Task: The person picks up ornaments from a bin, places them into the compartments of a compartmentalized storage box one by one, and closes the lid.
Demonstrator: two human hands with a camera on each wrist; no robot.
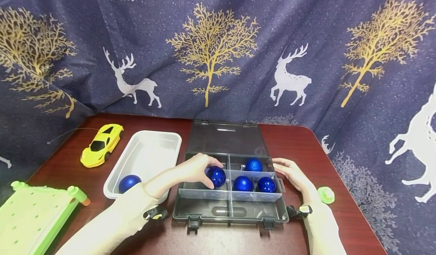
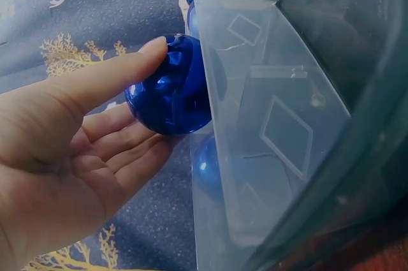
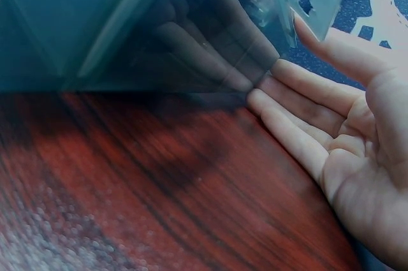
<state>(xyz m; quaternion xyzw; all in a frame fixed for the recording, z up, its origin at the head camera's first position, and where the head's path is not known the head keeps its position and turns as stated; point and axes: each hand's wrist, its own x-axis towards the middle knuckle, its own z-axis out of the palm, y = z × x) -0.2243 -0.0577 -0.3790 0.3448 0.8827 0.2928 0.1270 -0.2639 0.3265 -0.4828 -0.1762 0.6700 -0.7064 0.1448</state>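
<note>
One glossy ball (image 1: 217,177) in deep blue, basically a little mirror: dark reflections all over it, plus bright glints. It's at the left half of the see-through grey case (image 1: 204,210), in the middle row, just left of the long divider (image 1: 229,194). Can't tell whether it's touching the bottom.

The person's left hand (image 1: 195,168) has it pinched, thumb on the near side and fingers curved round the far side, so the hand is only open about as wide as the ball. That arm comes in diagonally from the lower left, passing over a corner of the white tray (image 1: 151,149).

The right hand (image 1: 291,175) isn't holding anything; its fingers are stretched out pretty straight, tips against the case's right side.

Right half of the case has a glittery ball (image 1: 253,165) at the back, with a satin ball (image 1: 243,183) and a shiny ball (image 1: 267,185) side by side in front, all blue. Everything's on a reddish-brown counter (image 1: 289,137).
</note>
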